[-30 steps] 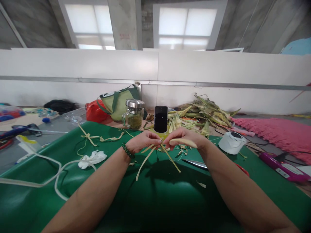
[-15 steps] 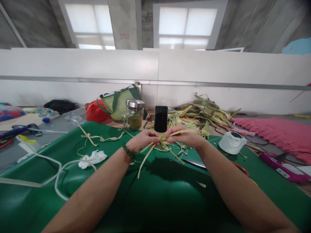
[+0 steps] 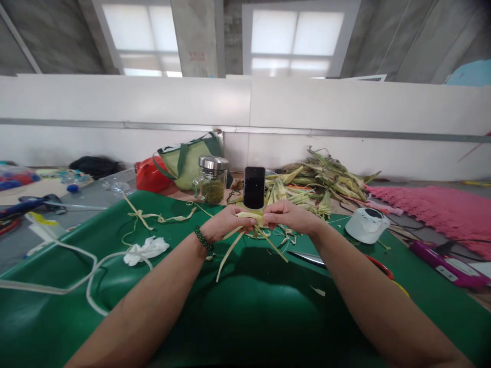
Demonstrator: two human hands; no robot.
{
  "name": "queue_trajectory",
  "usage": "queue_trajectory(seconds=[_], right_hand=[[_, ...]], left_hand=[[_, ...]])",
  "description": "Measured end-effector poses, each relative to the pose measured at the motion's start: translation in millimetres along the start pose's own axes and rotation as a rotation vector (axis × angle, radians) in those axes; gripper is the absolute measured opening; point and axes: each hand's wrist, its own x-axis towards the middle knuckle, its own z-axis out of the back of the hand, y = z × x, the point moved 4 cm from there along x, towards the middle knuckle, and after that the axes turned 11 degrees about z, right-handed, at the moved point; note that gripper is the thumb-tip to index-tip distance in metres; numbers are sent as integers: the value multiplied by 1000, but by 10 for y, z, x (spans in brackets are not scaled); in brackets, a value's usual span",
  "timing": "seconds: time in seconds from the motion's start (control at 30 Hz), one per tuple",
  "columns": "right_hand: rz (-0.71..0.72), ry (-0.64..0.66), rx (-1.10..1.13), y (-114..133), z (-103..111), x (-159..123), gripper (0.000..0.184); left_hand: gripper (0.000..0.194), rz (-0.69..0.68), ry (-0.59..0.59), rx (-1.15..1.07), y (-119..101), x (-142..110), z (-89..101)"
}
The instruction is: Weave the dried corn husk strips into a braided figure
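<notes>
Both hands meet over the green mat, just in front of an upright phone (image 3: 254, 187). My left hand (image 3: 229, 223), a green bead bracelet on its wrist, pinches a bundle of pale corn husk strips (image 3: 229, 257). From the other side my right hand (image 3: 288, 216) is closed on the same husk strips, fingertips near those of the left. Loose strip ends hang down and spread below the fingers. How the strips are folded between the fingertips is partly hidden.
Corn husks (image 3: 326, 176) lie heaped behind. A lidded glass jar (image 3: 213, 181) and a green bag (image 3: 187, 158) stand left of the phone. Scissors (image 3: 307, 257) lie partly under my right forearm. A white device (image 3: 367, 225), crumpled tissue (image 3: 146, 251) and purple tool (image 3: 448, 265) lie around.
The husk strip that pointed right from my right hand is now folded over leftward, across my left fingertips. The hands have barely shifted.
</notes>
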Motion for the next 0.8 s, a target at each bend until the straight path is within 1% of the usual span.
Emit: queue_trajectory(seconds=[0.1,0.17,0.23,0.3,0.4,0.47,0.57,0.7,0.8], right_hand=[[-49,30,17,-55,10,-8,35],[-91,59,24,-78,-1,-13,34],[-125,76,22,-80,-17,-15,34],[-133,77,23,-66,-27,-13,34],[-113,72,10,-42,-27,-14,37],[-92,89,-15,-29,-29,-18,38],[-85,123,-38,-15,-42,-30,37],[-84,111,5,0,-48,-32,46],[-84,87,37,-13,-41,-21,42]], left_hand=[[23,78,16,-11,49,20,-1],[26,150,40,-29,99,38,-11],[30,188,69,-34,121,42,-26],[28,173,91,-26,101,28,-40],[23,81,128,2,19,-15,-57],[21,52,140,39,-14,-37,-62],[18,73,137,67,-3,-37,-57],[18,57,144,11,44,5,-46],[20,84,82,3,82,35,-19]])
